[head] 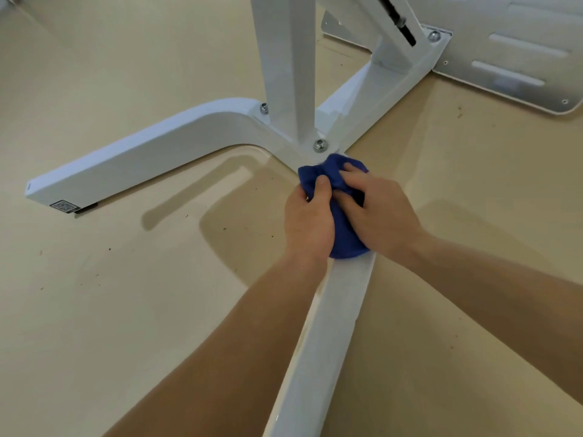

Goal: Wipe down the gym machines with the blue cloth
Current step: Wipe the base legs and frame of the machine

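Left hand (307,219) and right hand (383,212) together, gripping blue cloth (347,241) on frame rail (331,326): mid-wipe, next stroke probably back under wrists.

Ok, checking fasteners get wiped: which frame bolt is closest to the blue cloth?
The bolt at the near corner of the upright post, just above the blue cloth; others sit farther back.

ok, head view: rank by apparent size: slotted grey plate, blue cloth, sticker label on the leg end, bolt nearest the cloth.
1. slotted grey plate, though cropped by the frame
2. blue cloth, partly covered
3. sticker label
4. bolt; near the label's size, so the last pair is unsure
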`<state>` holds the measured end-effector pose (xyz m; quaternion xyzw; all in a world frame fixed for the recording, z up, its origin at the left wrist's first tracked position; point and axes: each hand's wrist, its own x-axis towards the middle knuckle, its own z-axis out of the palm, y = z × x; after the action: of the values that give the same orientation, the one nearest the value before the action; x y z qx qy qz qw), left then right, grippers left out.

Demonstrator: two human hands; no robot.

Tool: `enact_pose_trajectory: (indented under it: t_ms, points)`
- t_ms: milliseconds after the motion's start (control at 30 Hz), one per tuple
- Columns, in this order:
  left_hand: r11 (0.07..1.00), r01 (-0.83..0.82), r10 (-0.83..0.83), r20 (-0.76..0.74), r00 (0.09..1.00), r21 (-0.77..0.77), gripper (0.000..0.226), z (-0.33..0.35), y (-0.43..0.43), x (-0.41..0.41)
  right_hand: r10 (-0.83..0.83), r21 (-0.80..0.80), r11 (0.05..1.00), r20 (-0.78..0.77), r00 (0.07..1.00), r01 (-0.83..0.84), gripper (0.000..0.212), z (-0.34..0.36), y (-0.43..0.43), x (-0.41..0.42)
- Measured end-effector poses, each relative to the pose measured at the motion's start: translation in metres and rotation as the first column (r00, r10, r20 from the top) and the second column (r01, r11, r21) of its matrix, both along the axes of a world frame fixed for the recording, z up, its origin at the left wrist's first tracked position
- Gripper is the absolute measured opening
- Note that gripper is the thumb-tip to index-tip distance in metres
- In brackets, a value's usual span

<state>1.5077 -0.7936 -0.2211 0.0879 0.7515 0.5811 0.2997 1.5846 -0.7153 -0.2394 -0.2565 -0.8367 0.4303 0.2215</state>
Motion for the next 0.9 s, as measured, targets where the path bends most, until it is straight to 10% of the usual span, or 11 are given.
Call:
enact_pose_trajectory:
  t_ms: [300,600,900]
  points:
    - [0.984,-0.142,0.121,0.176,0.977,0.112,0.019,0.005,-0.014,-0.036,0.272,-0.339,0.904,-0.018,0.962,-0.262,0.023,0.032,0.014,-0.021]
    - [0.961,-0.240,0.187,-0.312,0.931,-0.139,0.009,-0.001,0.001,-0.091,-0.175,0.396,0.910,0.089,0.981,0.126,0.045,-0.007,0.011,-0.042]
    - [0.906,-0.382,0.315,-0.312,0.896,-0.183,0.018,-0.018,0.036,-0.158,-0.235,0.337,0.929,0.213,0.948,0.155,0.058,-0.018,0.010,-0.046]
